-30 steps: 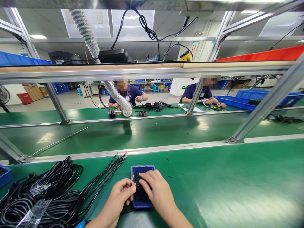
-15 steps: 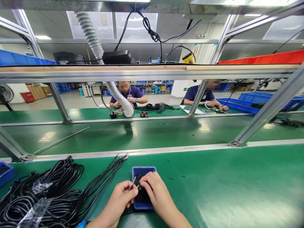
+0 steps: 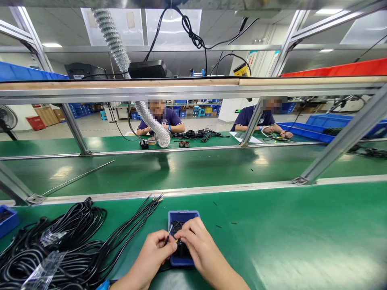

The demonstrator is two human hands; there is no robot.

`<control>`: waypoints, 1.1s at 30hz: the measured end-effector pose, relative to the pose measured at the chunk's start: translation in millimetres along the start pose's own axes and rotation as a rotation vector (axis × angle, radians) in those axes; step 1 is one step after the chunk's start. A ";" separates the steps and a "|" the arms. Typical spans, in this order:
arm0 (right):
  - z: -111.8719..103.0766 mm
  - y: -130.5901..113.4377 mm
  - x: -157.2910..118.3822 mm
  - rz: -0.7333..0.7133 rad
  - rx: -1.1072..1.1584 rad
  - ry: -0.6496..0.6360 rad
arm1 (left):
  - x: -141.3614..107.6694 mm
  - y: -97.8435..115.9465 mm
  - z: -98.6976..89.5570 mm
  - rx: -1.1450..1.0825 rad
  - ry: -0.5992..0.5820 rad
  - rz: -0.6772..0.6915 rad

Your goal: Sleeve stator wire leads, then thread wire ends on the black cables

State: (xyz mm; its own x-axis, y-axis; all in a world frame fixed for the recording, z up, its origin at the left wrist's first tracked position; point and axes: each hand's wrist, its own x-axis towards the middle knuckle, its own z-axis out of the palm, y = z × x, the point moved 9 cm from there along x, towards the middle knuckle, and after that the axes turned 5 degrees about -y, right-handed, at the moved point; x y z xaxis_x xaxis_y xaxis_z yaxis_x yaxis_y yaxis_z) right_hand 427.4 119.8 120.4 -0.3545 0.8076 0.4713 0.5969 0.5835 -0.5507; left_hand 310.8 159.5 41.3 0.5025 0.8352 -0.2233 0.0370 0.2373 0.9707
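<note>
My left hand (image 3: 149,253) and my right hand (image 3: 198,245) meet over a small blue plastic tray (image 3: 181,215) on the green bench belt (image 3: 272,225). Between my left fingers is a thin black wire (image 3: 167,236) with a stripped yellow tip pointing up. My right fingers press on a black cable bundle (image 3: 178,227) in the tray, and a second small yellow tip shows beside them. My hands hide most of the bundle. To my left lies a large coil of black cables (image 3: 51,249) with loose stripped ends (image 3: 154,201) reaching towards the tray.
A small blue bin (image 3: 6,215) sits at the far left edge. Aluminium frame rails (image 3: 193,90) and a silver flexible duct (image 3: 151,125) cross the view. Beyond them, two co-workers (image 3: 160,119) handle cables at a facing bench, with blue and red bins around.
My hands have drawn closer together over the tray, and my right hand has moved left. The head view has shifted slightly.
</note>
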 end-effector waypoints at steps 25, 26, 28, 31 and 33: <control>-7.7 -5.8 2.0 0.094 0.426 -0.352 | -21.4 29.4 14.1 0.072 -0.114 0.225; -8.0 2.6 3.0 0.152 0.304 -0.317 | -21.9 27.8 16.6 0.038 -0.139 0.189; -0.5 22.5 4.5 0.284 -0.083 -0.274 | -20.4 21.6 19.8 -0.056 -0.165 0.099; 33.4 40.8 7.0 0.349 -0.472 -0.385 | -13.9 16.5 15.8 -0.133 -0.108 0.057; 48.2 46.0 9.4 0.351 -0.505 -0.409 | -9.2 14.1 10.3 -0.139 -0.054 0.069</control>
State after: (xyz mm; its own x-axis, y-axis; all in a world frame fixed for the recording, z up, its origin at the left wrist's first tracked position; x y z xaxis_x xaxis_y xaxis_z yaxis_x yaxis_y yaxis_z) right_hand 416.8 158.4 66.3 -0.2633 0.9644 -0.0232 0.9480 0.2542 -0.1914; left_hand 315.6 150.0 57.9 0.5452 0.8252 -0.1478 -0.1169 0.2494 0.9613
